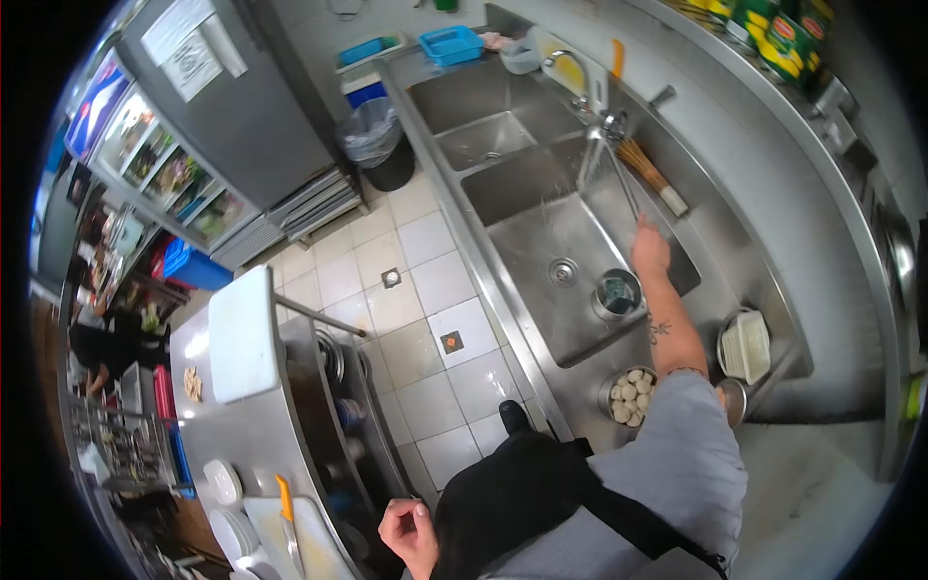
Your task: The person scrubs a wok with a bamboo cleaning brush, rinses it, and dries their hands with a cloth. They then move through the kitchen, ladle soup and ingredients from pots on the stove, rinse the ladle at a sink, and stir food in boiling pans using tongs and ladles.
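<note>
My right hand [651,248] reaches over the right sink basin [527,227]. Its fingers are closed at the end of a long thin metal lever [623,179] that runs to the tap [611,124]. Water appears to fall into the basin below. In the basin, near my forearm, stands a round metal container [617,294] with something dark green inside. Beside my upper arm, a metal bowl holds several whitish round pieces [633,396], perhaps mushrooms. Low in view, my left hand [410,535] is curled beside the black apron [503,503], apart from any object.
Behind the tap lies a bamboo brush [652,177]. Stacked pale plastic containers [744,346] stand right of my arm. A steel counter on the left carries a white cutting board [242,333] and an orange-handled knife [287,512]. A bin [377,145] stands past the sink; a person [111,338] is far left.
</note>
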The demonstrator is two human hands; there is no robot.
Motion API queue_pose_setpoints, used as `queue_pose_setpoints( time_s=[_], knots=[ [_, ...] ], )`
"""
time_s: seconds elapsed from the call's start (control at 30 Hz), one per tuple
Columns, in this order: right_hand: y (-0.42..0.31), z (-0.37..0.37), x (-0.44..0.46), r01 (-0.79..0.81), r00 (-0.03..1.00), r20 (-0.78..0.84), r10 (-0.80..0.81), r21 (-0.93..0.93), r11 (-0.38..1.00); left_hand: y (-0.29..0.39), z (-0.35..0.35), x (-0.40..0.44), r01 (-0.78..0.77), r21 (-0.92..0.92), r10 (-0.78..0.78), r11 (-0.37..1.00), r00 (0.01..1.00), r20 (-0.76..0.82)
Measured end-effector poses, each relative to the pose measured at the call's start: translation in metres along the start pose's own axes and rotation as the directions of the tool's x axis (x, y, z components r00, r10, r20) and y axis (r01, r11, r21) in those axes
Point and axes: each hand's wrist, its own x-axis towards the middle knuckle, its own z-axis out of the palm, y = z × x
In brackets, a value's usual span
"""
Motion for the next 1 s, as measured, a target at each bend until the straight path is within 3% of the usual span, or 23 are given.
queue_pose_setpoints(
  time_s=[0.13, 0.33, 0.5, 0.67, 0.8, 1.0],
  knots=[
    [-0.005, 0.011, 0.004, 0.029, 0.999, -0.025, -0.03, -0.034, 0.999, 0.003, -0.007, -0.009, 0.013, 0.057, -0.012, 0.998, 1.0, -0.029],
    [-0.015, 0.005, 0.032, 0.005, 1.0, 0.003, -0.005, 0.081, 0.997, -0.007, -0.01, -0.018, -0.015, 0.068, 0.017, 0.998, 1.0, -0.019],
    [-0.038, 0.028, -0.032, -0.072, 0.997, -0.008, 0.08, 0.352, 0.933, -0.006, -0.009, -0.028, 0.016, 0.056, -0.011, 0.998, 0.996, -0.091],
    [-0.034, 0.067, -0.085, -0.104, 0.983, 0.184, 0.021, 0.454, 0.885, -0.011, -0.017, -0.044, 0.042, 0.028, -0.038, 0.999, 0.992, -0.121],
    [-0.04, 0.061, -0.108, -0.099, 0.994, 0.073, 0.076, 0.407, 0.908, -0.011, -0.025, -0.053, 0.005, 0.066, 0.0, 0.998, 0.997, -0.082],
    [-0.041, 0.037, -0.058, -0.091, 0.984, -0.098, 0.151, 0.454, 0.886, -0.011, -0.028, -0.068, -0.01, 0.108, 0.025, 0.994, 0.991, -0.135]
  ],
)
